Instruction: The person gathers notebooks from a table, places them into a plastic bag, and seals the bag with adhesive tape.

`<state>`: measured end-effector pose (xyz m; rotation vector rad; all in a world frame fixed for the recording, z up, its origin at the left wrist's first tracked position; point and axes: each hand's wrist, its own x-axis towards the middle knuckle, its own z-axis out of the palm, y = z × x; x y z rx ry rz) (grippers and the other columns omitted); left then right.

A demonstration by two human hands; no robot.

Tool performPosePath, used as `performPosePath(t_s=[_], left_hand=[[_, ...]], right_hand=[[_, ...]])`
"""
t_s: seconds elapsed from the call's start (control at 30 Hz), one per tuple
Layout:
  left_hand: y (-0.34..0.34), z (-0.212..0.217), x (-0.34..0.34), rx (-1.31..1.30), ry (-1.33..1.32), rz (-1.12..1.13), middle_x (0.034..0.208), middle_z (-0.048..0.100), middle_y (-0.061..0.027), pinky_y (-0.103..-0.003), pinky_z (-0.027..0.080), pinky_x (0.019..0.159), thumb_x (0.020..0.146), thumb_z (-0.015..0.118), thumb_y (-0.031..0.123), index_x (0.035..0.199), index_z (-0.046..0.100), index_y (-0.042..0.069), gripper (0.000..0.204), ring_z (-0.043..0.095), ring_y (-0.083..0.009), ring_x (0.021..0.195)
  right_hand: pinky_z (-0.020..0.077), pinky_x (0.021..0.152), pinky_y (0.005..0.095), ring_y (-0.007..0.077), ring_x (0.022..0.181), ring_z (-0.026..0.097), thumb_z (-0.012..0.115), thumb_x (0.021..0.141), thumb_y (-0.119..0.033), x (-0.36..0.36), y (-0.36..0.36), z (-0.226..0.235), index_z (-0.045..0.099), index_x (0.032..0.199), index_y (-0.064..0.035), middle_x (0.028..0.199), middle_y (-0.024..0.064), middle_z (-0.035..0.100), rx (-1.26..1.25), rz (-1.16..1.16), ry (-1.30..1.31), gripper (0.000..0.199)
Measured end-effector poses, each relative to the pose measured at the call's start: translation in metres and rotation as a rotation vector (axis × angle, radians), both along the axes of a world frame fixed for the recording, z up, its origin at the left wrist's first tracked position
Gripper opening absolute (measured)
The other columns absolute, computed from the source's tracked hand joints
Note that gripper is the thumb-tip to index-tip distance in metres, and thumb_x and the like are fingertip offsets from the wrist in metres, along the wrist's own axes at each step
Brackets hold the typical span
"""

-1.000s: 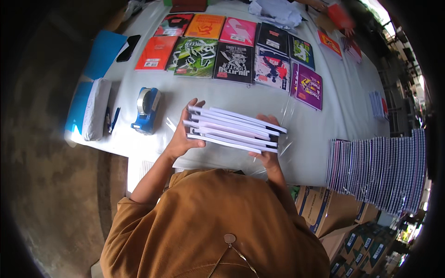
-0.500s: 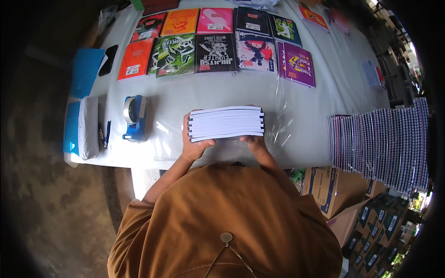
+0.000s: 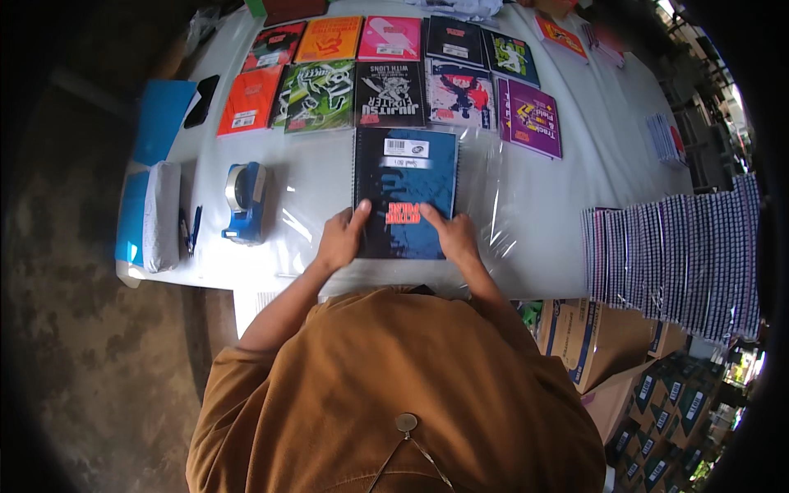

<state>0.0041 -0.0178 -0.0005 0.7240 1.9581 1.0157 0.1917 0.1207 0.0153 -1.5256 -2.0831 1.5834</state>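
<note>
A stack of spiral notebooks (image 3: pixel 407 185) lies at the table's near middle, its top cover dark blue and black with a white label and red lettering. My left hand (image 3: pixel 340 237) grips its left edge, the thumb lying on the cover near the spiral binding. On the opposite edge my right hand (image 3: pixel 457 238) is closed likewise, thumb on the cover. The fingers of both hands are mostly hidden at the sides. The notebooks under the top one are out of sight.
Two rows of colourful notebooks (image 3: pixel 320 94) lie at the far side. A blue tape dispenser (image 3: pixel 245 201), pens (image 3: pixel 193 230), a white pouch (image 3: pixel 162 218) and a phone (image 3: pixel 201 101) are on the left. Tall notebook stacks (image 3: pixel 670 259) stand right, above cardboard boxes (image 3: pixel 604 345).
The notebook stack, held with its page edges facing up, has been tipped flat so its cover now shows. Both hands moved with it and their thumbs now rest on the cover.
</note>
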Motion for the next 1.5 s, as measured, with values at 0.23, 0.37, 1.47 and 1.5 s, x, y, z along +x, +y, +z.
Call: performPosePath(t_s=[0.23, 0.37, 1.47, 1.5], left_hand=[[0.017, -0.005, -0.006, -0.262, -0.024, -0.09, 0.074, 0.061, -0.0283, -0.04, 0.045, 0.079, 0.082, 0.028, 0.074, 0.083, 0.062, -0.016, 0.096, 0.062, -0.0366, 0.082], [0.011, -0.006, 0.001, -0.327, 0.208, -0.13, 0.09, 0.061, -0.033, -0.043, 0.044, 0.085, 0.082, 0.024, 0.074, 0.088, 0.064, -0.013, 0.096, 0.059, -0.0428, 0.093], [-0.019, -0.029, -0.057, 0.279, -0.112, 0.101, 0.081, 0.064, -0.0094, -0.028, 0.047, 0.067, 0.077, 0.071, 0.037, 0.101, 0.058, -0.004, 0.048, 0.06, -0.0161, 0.074], [-0.02, -0.029, -0.059, 0.279, -0.114, 0.1, 0.081, 0.064, -0.0094, -0.028, 0.047, 0.067, 0.077, 0.071, 0.037, 0.101, 0.058, -0.004, 0.048, 0.06, -0.0161, 0.074]], right_hand=[[0.0461, 0.079, 0.0401, 0.036, 0.087, 0.063, 0.052, 0.073, -0.072, -0.003, 0.003, -0.022, 0.066, 0.098, 0.0027, 0.09, 0.0254, 0.064, -0.028, -0.062, -0.044, 0.08], [0.0464, 0.08, 0.0428, 0.0397, 0.088, 0.062, 0.048, 0.079, -0.068, 0.004, -0.01, -0.031, 0.063, 0.099, 0.0075, 0.091, 0.0291, 0.063, 0.181, -0.085, 0.113, 0.08], [0.0444, 0.057, 0.0304, 0.0171, 0.054, 0.054, 0.073, 0.073, -0.023, 0.091, 0.043, 0.023, 0.063, 0.091, -0.0037, 0.058, 0.0061, 0.055, 0.52, -0.33, -0.149, 0.029], [0.0458, 0.059, 0.0315, 0.0165, 0.057, 0.056, 0.074, 0.073, -0.023, 0.094, 0.046, 0.017, 0.061, 0.087, -0.0009, 0.059, 0.0042, 0.055, 0.562, -0.361, -0.165, 0.029]])
